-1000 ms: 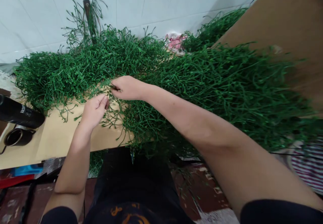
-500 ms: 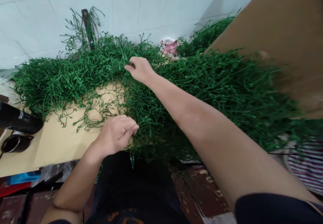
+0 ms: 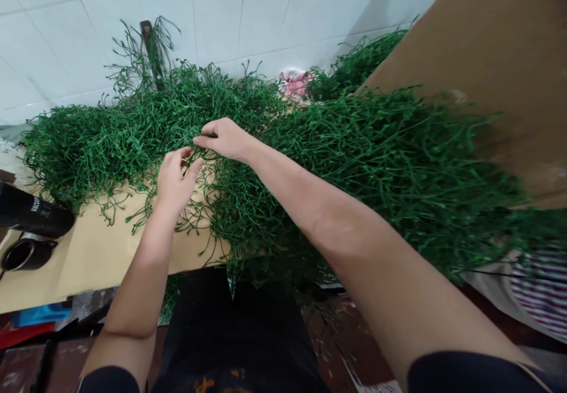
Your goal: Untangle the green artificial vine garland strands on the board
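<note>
- Right hand (image 3: 224, 139) is pinching, thumb pressed to fingertips, on a thin green sprig (image 3: 198, 152) at the near edge of the heap of green strands (image 3: 354, 162).
- Left hand (image 3: 175, 177) is coming up from below, with its thumb and curled fingers closing on the same sprig just beside the right hand. The two hands are almost touching.
- That sprig is hanging over the bare tan table (image 3: 97, 245), with its far end running into the heap that is covering most of the tabletop and spilling over the near edge.
- A black flask (image 3: 31, 216) and a black cup (image 3: 24, 254) are lying at the table's left end, well apart from the hands. A cardboard sheet (image 3: 487, 44) is leaning in at the upper right.
- Judged from how the strands are interlocking, pulling the sprig could drag neighbouring strands along, so a clump would be coming away instead of one piece. The hooked side shoots would be the cause.
- A sharp tug could also be snapping the thin stem at the pinch, since both grips are sitting close together on it.
- Loose strands at the near edge look liable to slide off onto the floor if the heap is disturbed.
- Half a second ago the right hand was reaching farther up into the heap and the left hand was resting low at the table's near edge. Now both are meeting in the middle, much as they were a second ago.
</note>
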`<control>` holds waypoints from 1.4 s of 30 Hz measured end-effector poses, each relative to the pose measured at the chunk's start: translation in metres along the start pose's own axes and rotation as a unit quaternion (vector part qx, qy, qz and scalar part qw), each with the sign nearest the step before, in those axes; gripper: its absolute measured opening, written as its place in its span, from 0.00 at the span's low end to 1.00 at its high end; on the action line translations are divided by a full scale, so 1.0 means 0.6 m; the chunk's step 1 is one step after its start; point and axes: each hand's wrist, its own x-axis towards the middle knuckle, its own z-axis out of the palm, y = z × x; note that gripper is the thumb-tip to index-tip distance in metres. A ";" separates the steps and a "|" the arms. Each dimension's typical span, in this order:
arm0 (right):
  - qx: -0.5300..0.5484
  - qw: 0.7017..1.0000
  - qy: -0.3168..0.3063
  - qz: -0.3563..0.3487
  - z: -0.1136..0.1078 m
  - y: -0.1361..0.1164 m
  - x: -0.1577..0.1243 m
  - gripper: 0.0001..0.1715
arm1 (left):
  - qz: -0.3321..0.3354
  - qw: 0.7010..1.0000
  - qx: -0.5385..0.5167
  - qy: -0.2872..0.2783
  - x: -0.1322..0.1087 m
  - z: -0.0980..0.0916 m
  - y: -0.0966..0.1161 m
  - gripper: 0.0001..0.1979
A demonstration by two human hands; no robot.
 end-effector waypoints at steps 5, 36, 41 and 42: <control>0.074 0.997 -0.014 0.029 0.015 -0.010 -0.010 0.18 | -0.078 0.991 -0.073 -0.083 0.012 0.030 -0.007 0.14; 0.380 0.917 0.040 0.115 0.002 -0.026 -0.016 0.20 | -0.035 0.984 -0.070 -0.159 0.005 0.064 0.013 0.15; 0.419 0.889 0.096 0.157 0.009 -0.024 -0.011 0.24 | -0.044 0.984 -0.077 -0.156 -0.013 0.062 0.007 0.12; 0.427 0.881 0.109 0.171 0.013 -0.019 -0.006 0.23 | -0.044 0.985 -0.064 -0.152 -0.021 0.060 0.011 0.12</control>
